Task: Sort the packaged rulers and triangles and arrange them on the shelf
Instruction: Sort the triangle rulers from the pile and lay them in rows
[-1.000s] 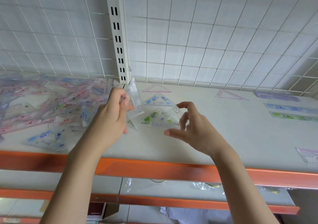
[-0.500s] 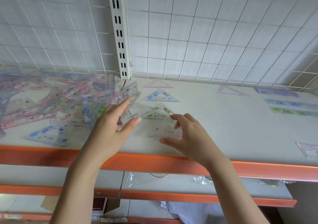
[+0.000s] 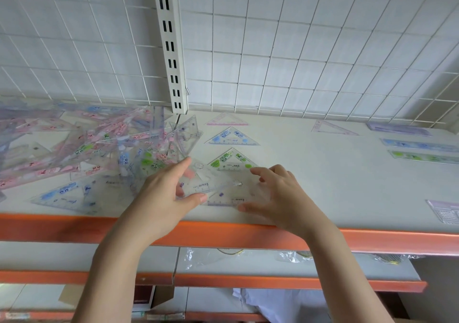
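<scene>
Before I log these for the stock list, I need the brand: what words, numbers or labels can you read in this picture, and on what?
Nothing reads for certain.
Clear plastic triangle with purple scale under both hands: small dark script word, too blurred to read.
Green-printed clear triangle: script and scale marks, too small.
Blue-printed clear triangle: print illegible.
Purple printed packet at right edge: lines of print, too small.

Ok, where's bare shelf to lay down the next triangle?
Bare shelf lies between the green triangle and the right-side rulers, forward of the purple triangle, down to the orange edge. Crowded: the unsorted pile at left.
</scene>
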Demonstrator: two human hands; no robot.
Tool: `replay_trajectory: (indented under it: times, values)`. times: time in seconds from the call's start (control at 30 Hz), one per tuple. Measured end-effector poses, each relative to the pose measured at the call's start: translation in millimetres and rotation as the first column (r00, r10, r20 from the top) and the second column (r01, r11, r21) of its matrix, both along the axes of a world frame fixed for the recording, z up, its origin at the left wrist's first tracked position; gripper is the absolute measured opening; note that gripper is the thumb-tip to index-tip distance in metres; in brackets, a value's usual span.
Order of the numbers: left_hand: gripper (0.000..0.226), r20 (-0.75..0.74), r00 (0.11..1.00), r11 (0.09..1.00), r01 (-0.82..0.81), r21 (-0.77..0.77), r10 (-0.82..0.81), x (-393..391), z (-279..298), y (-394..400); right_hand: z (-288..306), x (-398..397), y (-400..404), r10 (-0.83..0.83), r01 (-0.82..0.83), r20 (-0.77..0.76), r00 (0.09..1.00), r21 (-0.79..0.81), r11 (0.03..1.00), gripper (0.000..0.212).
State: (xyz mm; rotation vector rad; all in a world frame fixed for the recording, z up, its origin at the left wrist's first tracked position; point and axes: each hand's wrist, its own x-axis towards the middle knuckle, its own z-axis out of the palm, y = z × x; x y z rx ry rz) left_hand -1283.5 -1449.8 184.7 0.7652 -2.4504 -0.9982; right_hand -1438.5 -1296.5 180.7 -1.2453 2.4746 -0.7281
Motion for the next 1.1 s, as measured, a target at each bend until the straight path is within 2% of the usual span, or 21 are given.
replay_trajectory:
  times: [0.17,0.3,0.47,0.63,0.77,0.87,0.97,1.1]
  values:
    - [0.071,0.079,0.993,0.996,0.092,0.001,-0.091,-18.7,-5.0,16.0,6.2,-13.6,15.5,-0.027,0.026,-0.027,0.999,-0.005,1.0,0.057]
    - [0.07,0.154,0.977,0.981,0.165,-0.106,-0.148,-34.2,-6.0,25.0,7.9,-20.5,21.9,-0.059,0.058,-0.05,0.997,-0.025,0.998,0.048]
    - [0.069,0.225,0.965,0.964,0.181,-0.195,-0.136,-46.1,-7.7,27.8,7.3,-23.6,23.7,-0.082,0.08,-0.047,0.996,-0.049,0.996,0.045]
    - [0.072,0.246,0.959,0.966,0.187,-0.177,-0.141,-48.6,-8.7,25.6,5.7,-24.1,21.5,-0.075,0.073,-0.038,0.996,-0.053,0.996,0.044]
    - [0.071,0.219,0.963,0.971,0.193,-0.144,-0.159,-47.4,-7.8,23.7,5.9,-23.6,17.4,-0.062,0.06,-0.036,0.997,-0.061,0.996,0.044]
    - [0.063,0.139,0.98,0.981,0.156,-0.112,-0.14,-41.0,-6.2,17.0,8.3,-21.9,9.0,-0.039,0.036,-0.045,0.998,-0.066,0.997,0.044]
    - [0.048,0.019,0.999,0.993,0.041,-0.109,-0.039,-29.6,-3.2,-0.3,11.7,-17.2,-5.4,0.005,-0.009,-0.051,0.999,-0.076,0.997,0.043]
    - [0.039,-0.055,0.994,0.989,-0.097,-0.115,0.091,-10.9,4.8,-23.8,15.0,-7.4,-29.8,0.066,-0.071,-0.057,0.996,-0.089,0.994,0.042]
